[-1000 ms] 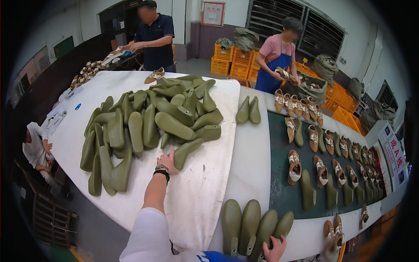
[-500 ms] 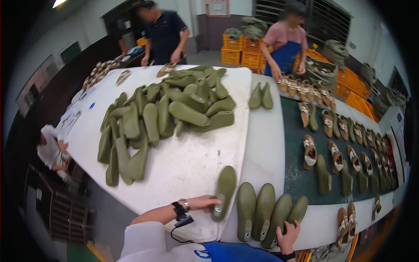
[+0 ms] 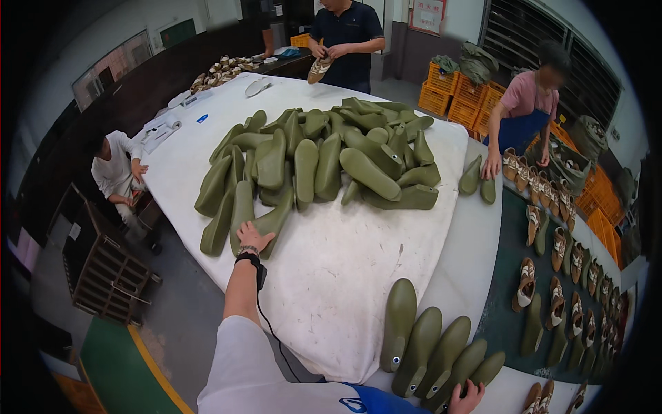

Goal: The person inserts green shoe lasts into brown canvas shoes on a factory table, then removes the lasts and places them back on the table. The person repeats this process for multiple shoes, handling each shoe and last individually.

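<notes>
My biggest worry is the heap of lasts (image 3: 329,162) on the white cover (image 3: 338,276) of the worktop (image 3: 476,241). They lean across one another at all angles, so a hard tug on one low at the front could let its neighbours slide toward the near left edge. Next comes the row of five lasts (image 3: 445,352) at the near right: they lie so close together that a bump from my right hand (image 3: 467,397) could skew the line, and the leftmost overlaps the cover's edge, so it might rock. Least of all, the thin black cord (image 3: 269,324) at my left wrist could snag during a sweep across.

As for looks, the heap shows soles, sides and tapered toes, all smooth olive green with a dull sheen. The row points its rounded toes away from me, with small ringed holes at some near ends. My left hand (image 3: 254,237) touches lasts at the heap's front, fingers spread; my right curls over the row's near right end. Whether either has a firm grip, I cannot tell.
</notes>
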### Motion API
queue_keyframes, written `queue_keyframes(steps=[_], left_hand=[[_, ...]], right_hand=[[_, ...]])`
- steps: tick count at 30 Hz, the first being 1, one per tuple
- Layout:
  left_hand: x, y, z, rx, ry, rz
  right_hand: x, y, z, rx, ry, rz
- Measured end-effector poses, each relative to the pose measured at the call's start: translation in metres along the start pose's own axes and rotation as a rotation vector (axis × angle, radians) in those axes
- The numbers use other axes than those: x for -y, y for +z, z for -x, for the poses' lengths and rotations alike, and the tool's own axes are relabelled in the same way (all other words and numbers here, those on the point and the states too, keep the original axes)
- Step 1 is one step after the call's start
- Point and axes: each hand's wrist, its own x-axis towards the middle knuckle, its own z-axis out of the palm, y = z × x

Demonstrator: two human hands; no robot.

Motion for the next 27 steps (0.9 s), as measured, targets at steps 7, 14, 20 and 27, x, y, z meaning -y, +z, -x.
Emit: queue_keyframes(steps=[7, 14, 20, 27], left_hand=[[-0.022, 0.004, 0.032, 0.066, -0.011, 0.280], [-0.038, -0.005, 0.093, 0.060, 0.035, 0.288], [-0.068, -0.051, 0.255, 0.503, 0.359, 0.428], [-0.060, -0.028, 0.142, 0.064, 0.490, 0.381]], right_hand=[[0.008, 0.000, -0.005, 0.009, 0.014, 0.016], [0.007, 0.001, -0.004, 0.005, 0.009, 0.011], [0.004, 0.005, -0.005, 0.017, 0.011, 0.004], [0.004, 0.006, -0.006, 0.017, 0.059, 0.007]])
